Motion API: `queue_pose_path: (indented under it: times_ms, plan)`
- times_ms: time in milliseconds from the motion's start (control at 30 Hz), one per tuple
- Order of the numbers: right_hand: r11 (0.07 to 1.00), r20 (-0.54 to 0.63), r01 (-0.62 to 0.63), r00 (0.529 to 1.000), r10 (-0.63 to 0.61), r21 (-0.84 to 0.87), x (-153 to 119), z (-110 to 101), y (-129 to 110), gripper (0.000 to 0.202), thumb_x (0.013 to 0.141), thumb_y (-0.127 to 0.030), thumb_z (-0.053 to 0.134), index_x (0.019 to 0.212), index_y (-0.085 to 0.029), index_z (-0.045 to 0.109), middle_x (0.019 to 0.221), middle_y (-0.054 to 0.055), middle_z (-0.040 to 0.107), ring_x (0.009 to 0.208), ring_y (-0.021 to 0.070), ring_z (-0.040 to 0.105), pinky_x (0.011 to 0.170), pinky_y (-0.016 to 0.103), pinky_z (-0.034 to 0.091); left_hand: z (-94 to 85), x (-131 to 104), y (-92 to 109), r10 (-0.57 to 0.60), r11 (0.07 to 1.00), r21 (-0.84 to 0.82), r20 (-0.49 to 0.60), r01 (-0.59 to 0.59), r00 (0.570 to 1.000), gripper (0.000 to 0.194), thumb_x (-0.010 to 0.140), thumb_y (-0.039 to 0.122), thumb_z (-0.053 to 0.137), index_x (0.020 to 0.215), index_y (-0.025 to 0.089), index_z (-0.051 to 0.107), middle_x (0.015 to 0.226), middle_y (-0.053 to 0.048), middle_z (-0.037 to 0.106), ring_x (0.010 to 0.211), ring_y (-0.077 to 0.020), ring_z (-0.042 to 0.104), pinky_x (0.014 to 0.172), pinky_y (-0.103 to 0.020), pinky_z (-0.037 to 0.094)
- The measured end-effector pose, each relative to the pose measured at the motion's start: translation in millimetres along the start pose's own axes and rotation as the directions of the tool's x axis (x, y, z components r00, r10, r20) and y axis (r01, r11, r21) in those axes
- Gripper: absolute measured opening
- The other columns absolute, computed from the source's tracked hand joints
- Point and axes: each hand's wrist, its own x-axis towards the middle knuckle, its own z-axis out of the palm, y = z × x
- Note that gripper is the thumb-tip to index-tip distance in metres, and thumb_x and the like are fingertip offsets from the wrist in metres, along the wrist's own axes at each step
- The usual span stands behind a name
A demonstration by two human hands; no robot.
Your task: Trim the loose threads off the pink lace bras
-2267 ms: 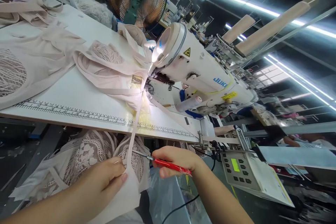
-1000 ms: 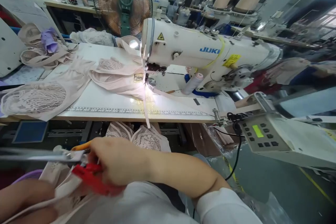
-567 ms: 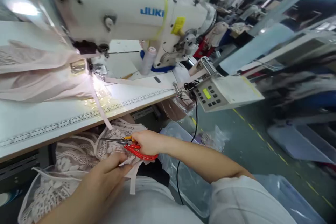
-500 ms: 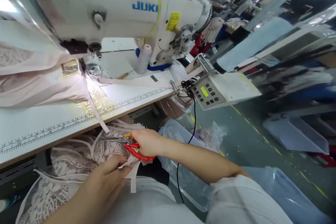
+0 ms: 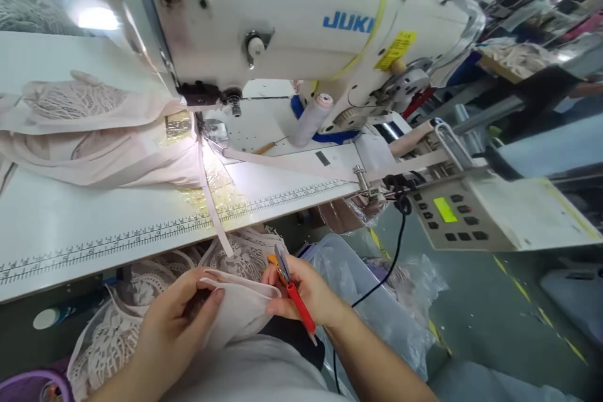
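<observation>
My left hand (image 5: 174,317) pinches the folded edge of a pale pink fabric piece (image 5: 242,311) between thumb and fingers, just below the table's front edge. The same piece's other end is between the fingertips of my right hand (image 5: 313,292). Scissors (image 5: 300,308) with red handles rest in that right hand too, blades pointing up and away from the cloth. Something orange shows beside the blades. Under and behind my hands lies a heap of pale lace garments (image 5: 103,339). A narrow pink strip (image 5: 214,210) hangs from the needle area over the table edge.
A white sewing machine (image 5: 292,25) stands on the table (image 5: 56,226), with pink fabric (image 5: 113,160) at its needle. Near its base are a thread cone (image 5: 311,120) and an awl (image 5: 266,147). A control box (image 5: 464,217) juts out right, above a clear plastic bin (image 5: 336,251).
The scissors have swung from pointing left at the fabric to upright in my right hand. My hands now spread the fabric's edge between them. The view has turned left.
</observation>
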Motion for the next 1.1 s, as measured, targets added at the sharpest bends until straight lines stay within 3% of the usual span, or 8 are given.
queue_pose_path:
  times_ms: [233,400,500,667,733,867,967,1100]
  plan:
    - [0.928,-0.136,0.079,0.981,-0.137,-0.365,-7,4,-5,0.013,0.078,-0.029,0.061,0.077,-0.019,0.051,0.069,0.000,0.055,0.059,0.0134,0.050,0.055,0.025,0.043,0.5,8,1,0.011,0.974,-0.225,-0.099,-0.033,0.995,0.015,0.076,0.028,0.062,0.062,0.023,0.060,0.085,-0.005,0.068,0.077,-0.0189,0.063,0.068,-0.025,0.051]
    - [0.887,-0.169,0.118,0.962,-0.213,-0.447,-10,8,0,0.010,0.079,-0.027,0.057,0.077,-0.020,0.050,0.066,0.000,0.056,0.056,0.0139,0.051,0.052,0.025,0.043,8.0,8,-2,-0.145,0.877,-0.476,-0.129,0.068,0.981,0.012,0.071,0.026,0.068,0.070,0.022,0.057,0.069,0.003,0.060,0.062,-0.0117,0.058,0.055,-0.018,0.050]
    - [0.872,-0.175,0.139,0.954,-0.245,-0.469,-10,10,-2,0.011,0.080,-0.027,0.056,0.074,-0.020,0.050,0.064,-0.001,0.054,0.054,0.0130,0.050,0.050,0.024,0.042,10.1,7,-3,-0.173,0.824,-0.562,-0.129,0.072,0.976,0.018,0.069,0.024,0.071,0.075,0.023,0.054,0.070,0.005,0.059,0.064,-0.0102,0.057,0.058,-0.017,0.051]
    - [0.833,-0.176,0.121,0.951,-0.253,-0.540,-9,10,-4,0.014,0.079,-0.027,0.057,0.070,-0.019,0.050,0.057,-0.004,0.046,0.048,0.0103,0.042,0.044,0.021,0.036,9.3,5,-7,-0.174,0.823,-0.560,-0.088,0.096,0.981,0.016,0.073,0.026,0.067,0.087,0.021,0.060,0.074,0.002,0.063,0.068,-0.0134,0.060,0.062,-0.022,0.052]
    - [0.825,-0.174,0.131,0.948,-0.267,-0.550,-9,10,-3,0.011,0.079,-0.027,0.058,0.072,-0.019,0.054,0.057,-0.004,0.047,0.048,0.0102,0.043,0.044,0.021,0.037,7.9,5,-8,-0.121,0.868,-0.491,-0.080,0.067,0.989,0.007,0.076,0.027,0.064,0.078,0.020,0.064,0.071,0.000,0.064,0.065,-0.0140,0.059,0.060,-0.022,0.050]
    - [0.798,-0.171,0.188,0.924,-0.341,-0.572,-8,10,-3,0.015,0.080,-0.029,0.057,0.070,-0.019,0.054,0.057,-0.003,0.050,0.048,0.0105,0.046,0.045,0.021,0.039,5.1,3,-8,-0.062,0.906,-0.423,-0.139,-0.002,0.988,0.010,0.074,0.024,0.065,0.065,0.021,0.067,0.067,0.001,0.062,0.062,-0.0126,0.055,0.057,-0.020,0.045]
    - [0.811,-0.137,0.193,0.939,-0.317,-0.553,-5,10,-7,0.017,0.081,-0.027,0.057,0.067,-0.019,0.050,0.057,-0.002,0.050,0.049,0.0111,0.047,0.046,0.022,0.039,4.1,2,-9,-0.145,0.819,-0.565,-0.039,0.098,0.989,0.011,0.074,0.028,0.067,0.066,0.021,0.066,0.064,0.002,0.060,0.061,-0.0122,0.054,0.057,-0.018,0.045]
    - [0.873,-0.105,0.202,0.956,-0.274,-0.445,1,14,-13,0.008,0.081,-0.024,0.055,0.075,-0.020,0.052,0.074,0.004,0.065,0.064,0.0151,0.061,0.058,0.025,0.048,0.9,0,-15,-0.204,0.710,-0.676,0.069,0.196,0.977,0.009,0.074,0.031,0.071,0.078,0.022,0.069,0.077,0.002,0.062,0.068,-0.0124,0.056,0.058,-0.017,0.046]
